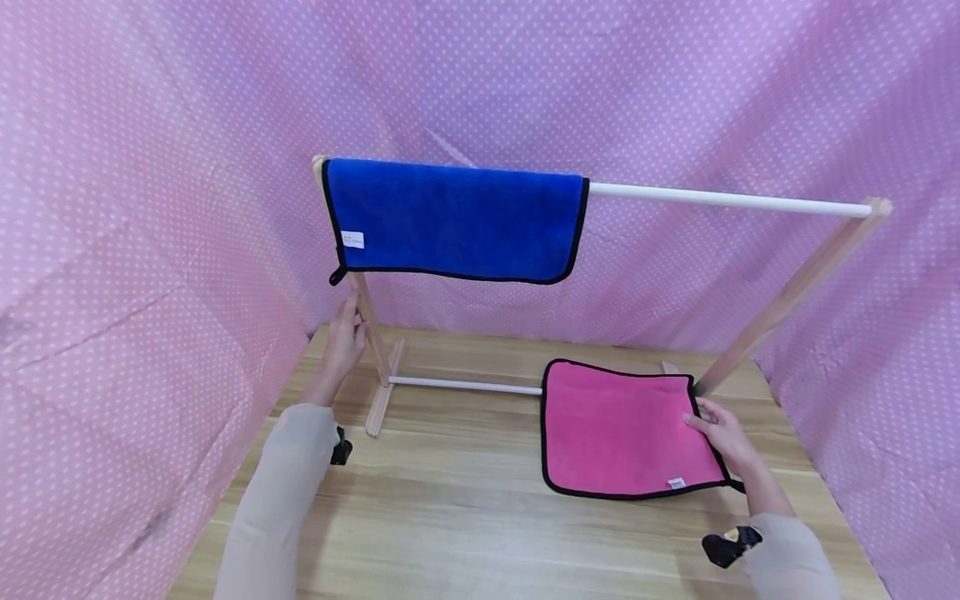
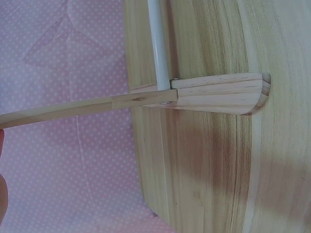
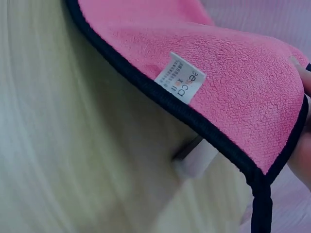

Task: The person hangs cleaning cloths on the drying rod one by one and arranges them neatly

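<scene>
A blue towel with black edging hangs over the left part of the top rail of a wooden drying rack. My left hand holds the rack's left post below that towel; only bits of its fingers show at the edge of the left wrist view. A pink towel, also black-edged, lies spread over the right part of the lower white bar. My right hand pinches its right edge, thumb on top. The towel's white label and black loop show in the right wrist view.
The rack stands on a wooden table, its left foot flat on the surface. Pink dotted curtains enclose the table at the back and both sides. The white top rail is bare on its right part.
</scene>
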